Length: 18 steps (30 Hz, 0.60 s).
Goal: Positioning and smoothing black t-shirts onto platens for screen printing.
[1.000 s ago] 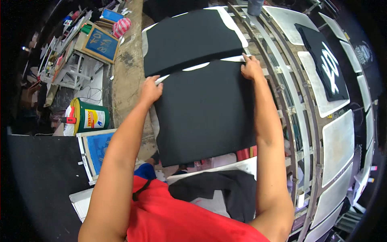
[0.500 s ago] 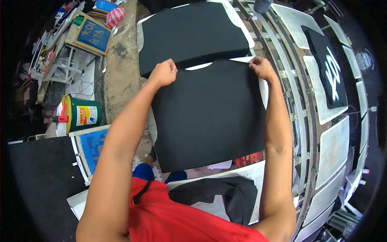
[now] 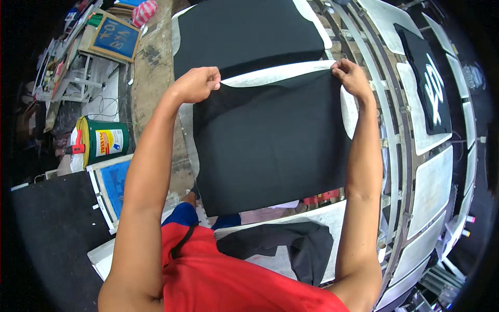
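Fabric, black and rectangular, lies mostly flat on a white board, its far edge, pinched by left hand and right hand, seemingly not yet flat.

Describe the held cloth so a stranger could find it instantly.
Follow the red shirt forward, past the crumpled black cloth, to a black fabric panel over a white board. Unlike the similar panel beyond, its far edge is pinched by the left hand and right hand.

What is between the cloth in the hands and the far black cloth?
A white strip shows between the near cloth and the far cloth in the head view.
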Tool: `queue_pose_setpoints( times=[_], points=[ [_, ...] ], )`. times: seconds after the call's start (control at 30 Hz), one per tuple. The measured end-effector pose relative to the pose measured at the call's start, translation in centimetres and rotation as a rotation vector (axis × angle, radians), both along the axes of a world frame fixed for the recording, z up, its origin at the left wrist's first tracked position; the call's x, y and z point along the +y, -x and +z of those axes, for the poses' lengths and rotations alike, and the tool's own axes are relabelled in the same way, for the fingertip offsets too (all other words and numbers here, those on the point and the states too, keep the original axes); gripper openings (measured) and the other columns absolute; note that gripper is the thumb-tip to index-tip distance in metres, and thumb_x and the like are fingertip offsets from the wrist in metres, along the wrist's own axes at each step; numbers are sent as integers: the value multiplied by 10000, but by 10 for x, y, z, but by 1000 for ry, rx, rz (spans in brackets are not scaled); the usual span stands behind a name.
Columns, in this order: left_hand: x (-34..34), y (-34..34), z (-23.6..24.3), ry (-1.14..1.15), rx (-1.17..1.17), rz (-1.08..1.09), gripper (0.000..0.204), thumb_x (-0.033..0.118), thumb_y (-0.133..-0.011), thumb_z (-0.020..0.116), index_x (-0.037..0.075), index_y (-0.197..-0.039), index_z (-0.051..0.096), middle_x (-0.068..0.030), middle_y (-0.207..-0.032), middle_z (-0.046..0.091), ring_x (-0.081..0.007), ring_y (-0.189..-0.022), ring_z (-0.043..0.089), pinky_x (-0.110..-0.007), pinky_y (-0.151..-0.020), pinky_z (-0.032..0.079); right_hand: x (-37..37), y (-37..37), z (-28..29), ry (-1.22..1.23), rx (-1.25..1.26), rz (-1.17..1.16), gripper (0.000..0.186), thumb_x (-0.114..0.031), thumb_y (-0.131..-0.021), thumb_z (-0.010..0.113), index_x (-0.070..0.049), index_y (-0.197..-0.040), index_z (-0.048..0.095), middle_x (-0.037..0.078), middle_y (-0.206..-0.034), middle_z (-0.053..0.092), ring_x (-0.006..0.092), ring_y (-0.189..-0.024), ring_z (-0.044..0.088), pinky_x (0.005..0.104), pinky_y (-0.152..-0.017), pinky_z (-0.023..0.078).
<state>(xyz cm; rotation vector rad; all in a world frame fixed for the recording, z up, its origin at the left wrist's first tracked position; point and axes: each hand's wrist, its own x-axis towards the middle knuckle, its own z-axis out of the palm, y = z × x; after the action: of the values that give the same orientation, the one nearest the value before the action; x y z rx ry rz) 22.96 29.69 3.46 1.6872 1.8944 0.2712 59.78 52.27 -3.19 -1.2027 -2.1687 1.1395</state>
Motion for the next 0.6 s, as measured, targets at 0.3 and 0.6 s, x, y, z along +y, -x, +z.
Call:
queue_pose_setpoints(
  times=[0.3, 0.6],
  points=[
    [-22, -14, 41, 213, -245, 93, 50, 35, -875, 513, 14, -833, 529, -62, -668, 612, -156, -594, 607, -318, -589, 487, -8, -5, 24, 115, 102, 52, 46, -42, -887, 613, -12, -920, 622, -11, -827, 617, 87, -792, 543, 234, -758, 430],
    [-2, 9, 38, 57, -169, 10, 102, 119, -812, 583, 36, -811, 523, 29, -686, 497, -71, -649, 436, -262, -577, 383, -1, -12, 14, 212, 181, 24, 77, -81, -894, 635, -41, -960, 642, -29, -844, 621, 57, -776, 544, 207, -716, 424]
  ],
)
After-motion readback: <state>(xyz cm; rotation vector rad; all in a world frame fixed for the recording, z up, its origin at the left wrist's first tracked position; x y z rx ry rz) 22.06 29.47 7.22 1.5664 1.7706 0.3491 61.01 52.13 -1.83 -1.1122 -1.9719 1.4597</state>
